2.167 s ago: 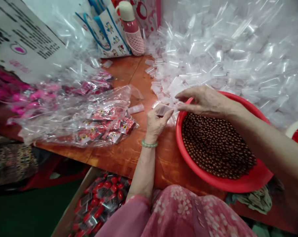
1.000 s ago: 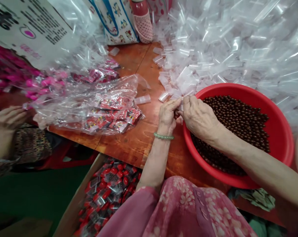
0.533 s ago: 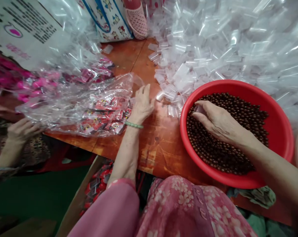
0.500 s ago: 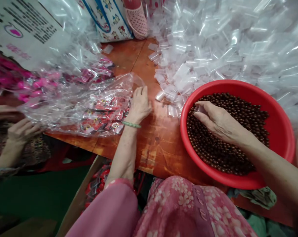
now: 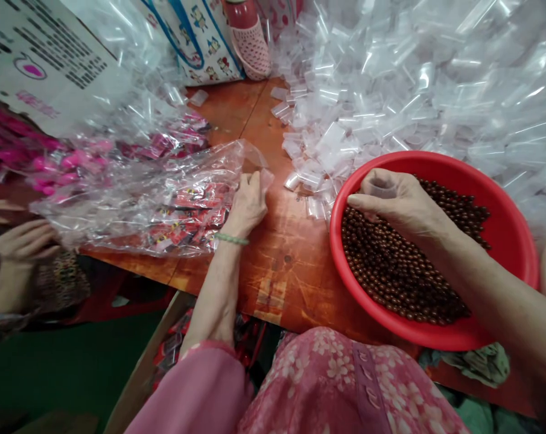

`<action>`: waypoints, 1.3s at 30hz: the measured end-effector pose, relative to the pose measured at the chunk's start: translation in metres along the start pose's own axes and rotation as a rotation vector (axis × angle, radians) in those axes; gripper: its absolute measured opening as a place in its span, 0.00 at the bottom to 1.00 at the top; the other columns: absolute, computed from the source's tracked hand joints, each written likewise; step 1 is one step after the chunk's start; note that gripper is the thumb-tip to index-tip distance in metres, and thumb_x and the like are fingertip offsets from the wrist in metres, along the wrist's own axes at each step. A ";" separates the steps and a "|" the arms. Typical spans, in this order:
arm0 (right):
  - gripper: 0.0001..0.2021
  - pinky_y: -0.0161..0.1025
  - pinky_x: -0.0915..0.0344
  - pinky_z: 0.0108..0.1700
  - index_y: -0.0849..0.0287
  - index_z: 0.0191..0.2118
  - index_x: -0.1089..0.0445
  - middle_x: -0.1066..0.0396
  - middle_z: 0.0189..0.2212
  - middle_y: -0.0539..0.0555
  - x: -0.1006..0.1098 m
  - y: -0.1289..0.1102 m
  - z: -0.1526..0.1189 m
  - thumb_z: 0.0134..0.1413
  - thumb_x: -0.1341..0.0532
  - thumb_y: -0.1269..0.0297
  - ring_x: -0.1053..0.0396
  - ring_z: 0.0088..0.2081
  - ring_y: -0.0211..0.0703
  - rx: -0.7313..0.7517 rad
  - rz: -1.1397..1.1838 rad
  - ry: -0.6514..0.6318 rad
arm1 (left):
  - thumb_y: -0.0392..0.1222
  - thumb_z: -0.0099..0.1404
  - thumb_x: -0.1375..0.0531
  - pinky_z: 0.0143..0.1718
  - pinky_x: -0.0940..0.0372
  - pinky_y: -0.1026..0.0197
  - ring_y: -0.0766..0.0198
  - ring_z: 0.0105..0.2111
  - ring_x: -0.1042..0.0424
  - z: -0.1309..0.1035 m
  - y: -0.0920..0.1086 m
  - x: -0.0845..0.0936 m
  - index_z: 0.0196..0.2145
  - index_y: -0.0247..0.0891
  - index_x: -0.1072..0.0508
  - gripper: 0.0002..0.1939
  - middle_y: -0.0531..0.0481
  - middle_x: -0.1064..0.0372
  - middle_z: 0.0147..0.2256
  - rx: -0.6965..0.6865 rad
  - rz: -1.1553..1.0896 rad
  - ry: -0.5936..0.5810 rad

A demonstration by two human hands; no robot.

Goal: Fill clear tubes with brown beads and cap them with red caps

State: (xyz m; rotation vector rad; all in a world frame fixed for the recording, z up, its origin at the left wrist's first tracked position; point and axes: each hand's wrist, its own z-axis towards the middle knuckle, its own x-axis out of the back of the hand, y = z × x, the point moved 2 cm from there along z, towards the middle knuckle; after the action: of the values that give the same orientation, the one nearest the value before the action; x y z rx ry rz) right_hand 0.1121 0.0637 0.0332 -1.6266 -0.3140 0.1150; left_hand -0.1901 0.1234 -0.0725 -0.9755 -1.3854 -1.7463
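My right hand is closed around a small clear plastic cup, held above a red basin. Small round brown balls fill much of the basin. At the mouth of a large clear plastic bag, my left hand has its fingers curled down. A clear edge shows beside those fingertips, but I cannot tell whether it is the bag or a separate piece. Red printed packets lie inside the bag, just left of my hand.
Many small clear plastic pieces are heaped behind the basin. A co-worker's hands are at the bag's left end. Pink packets, a white carton, a printed bag and a bottle in a pink knitted sleeve stand around the wooden table.
My right hand has risen from the balls with the cup, which now shows more clearly. My left hand has shifted slightly down and left. The co-worker's hand has moved left.
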 end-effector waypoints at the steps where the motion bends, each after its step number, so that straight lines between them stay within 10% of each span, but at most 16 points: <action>1: 0.27 0.38 0.40 0.30 0.55 0.25 0.42 0.33 0.25 0.47 -0.004 -0.003 0.005 0.45 0.24 0.46 0.38 0.27 0.36 0.030 -0.012 -0.018 | 0.41 0.72 0.45 0.59 0.34 0.46 0.51 0.54 0.31 -0.008 0.010 0.006 0.58 0.38 0.33 0.19 0.38 0.32 0.55 -0.074 -0.117 0.021; 5: 0.30 0.44 0.28 0.41 0.54 0.27 0.43 0.25 0.41 0.53 -0.027 -0.013 0.022 0.39 0.23 0.43 0.27 0.41 0.43 0.131 0.023 -0.100 | 0.51 0.73 0.42 0.61 0.33 0.48 0.54 0.56 0.28 -0.043 0.064 0.026 0.68 0.44 0.36 0.29 0.41 0.29 0.57 -0.240 -0.715 -0.082; 10: 0.28 0.47 0.27 0.45 0.53 0.30 0.43 0.26 0.37 0.52 -0.052 -0.011 0.024 0.46 0.27 0.40 0.27 0.41 0.44 0.188 -0.019 -0.151 | 0.47 0.72 0.39 0.57 0.30 0.55 0.58 0.54 0.26 -0.062 0.107 0.030 0.73 0.50 0.46 0.37 0.42 0.29 0.56 -0.189 -1.061 -0.162; 25: 0.13 0.53 0.31 0.50 0.56 0.40 0.35 0.27 0.42 0.60 -0.018 0.002 0.068 0.60 0.33 0.55 0.29 0.44 0.52 0.138 -0.984 0.108 | 0.54 0.62 0.30 0.54 0.27 0.54 0.60 0.48 0.21 -0.072 0.076 -0.027 0.61 0.44 0.28 0.32 0.43 0.24 0.50 0.145 -1.399 -0.123; 32: 0.26 0.46 0.35 0.41 0.52 0.40 0.36 0.32 0.34 0.52 0.031 -0.016 0.008 0.57 0.38 0.32 0.35 0.36 0.44 0.027 -0.860 0.021 | 0.54 0.63 0.30 0.57 0.26 0.50 0.58 0.48 0.19 -0.079 0.093 -0.018 0.56 0.47 0.23 0.25 0.44 0.22 0.53 0.161 -1.335 0.013; 39: 0.25 0.44 0.34 0.41 0.59 0.46 0.32 0.28 0.39 0.56 0.055 0.043 -0.065 0.65 0.43 0.38 0.31 0.37 0.47 -0.145 -0.861 -0.264 | 0.47 0.69 0.35 0.61 0.30 0.44 0.52 0.55 0.23 -0.077 0.144 0.019 0.61 0.47 0.26 0.24 0.43 0.24 0.56 -0.187 -1.002 -0.097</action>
State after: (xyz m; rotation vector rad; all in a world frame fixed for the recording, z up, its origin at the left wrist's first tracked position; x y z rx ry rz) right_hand 0.1872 0.0141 0.0028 -1.4904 -1.2161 -0.3588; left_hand -0.0841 0.0199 -0.0012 -0.4436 -1.9913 -2.5921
